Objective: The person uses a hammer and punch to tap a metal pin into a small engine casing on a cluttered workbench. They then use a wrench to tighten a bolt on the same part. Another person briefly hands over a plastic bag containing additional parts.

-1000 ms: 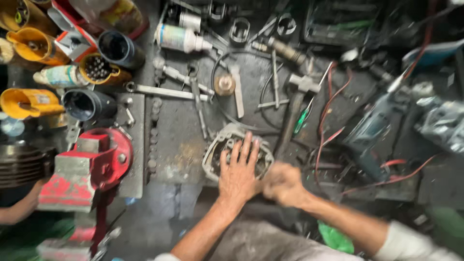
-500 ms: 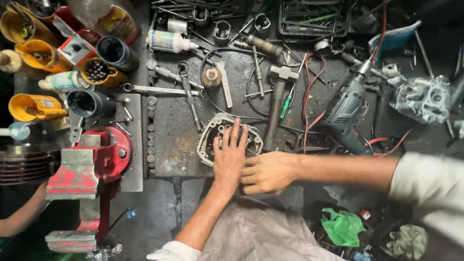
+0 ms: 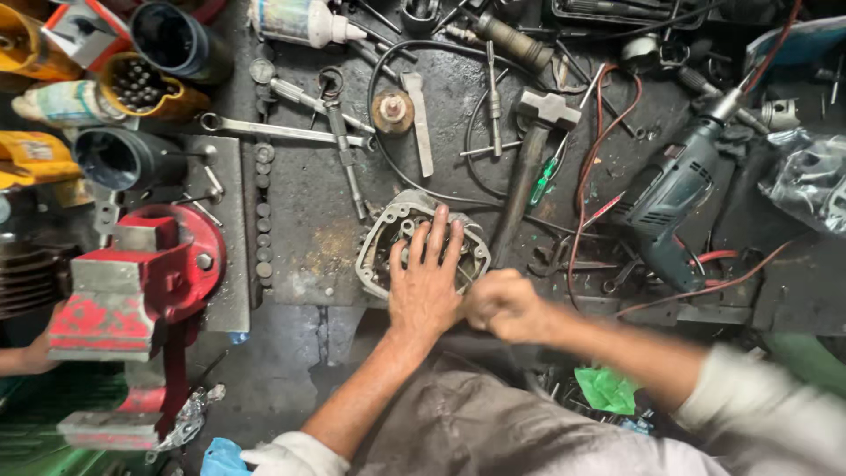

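My left hand (image 3: 426, 284) lies flat with fingers spread on a grey metal engine housing (image 3: 386, 240) at the middle of the dark workbench, pressing it down. My right hand (image 3: 504, 306) is curled into a fist just right of the housing's lower right corner; it is blurred, and whatever it may hold is hidden. A hammer (image 3: 530, 159) with a dark handle lies right behind the housing, pointing toward my right hand.
A red bench vise (image 3: 132, 280) stands at the left edge. Wrenches (image 3: 282, 130), a screwdriver (image 3: 544, 180), a black cable and a blue-grey electric drill (image 3: 674, 196) lie behind. Cans and tubs (image 3: 123, 158) crowd the far left. Another person's hand (image 3: 31, 354) shows at left.
The view has shifted and moved closer. My left hand stays flat on the housing. My right fist stays at the housing's right side, its forearm now angled down to the right.
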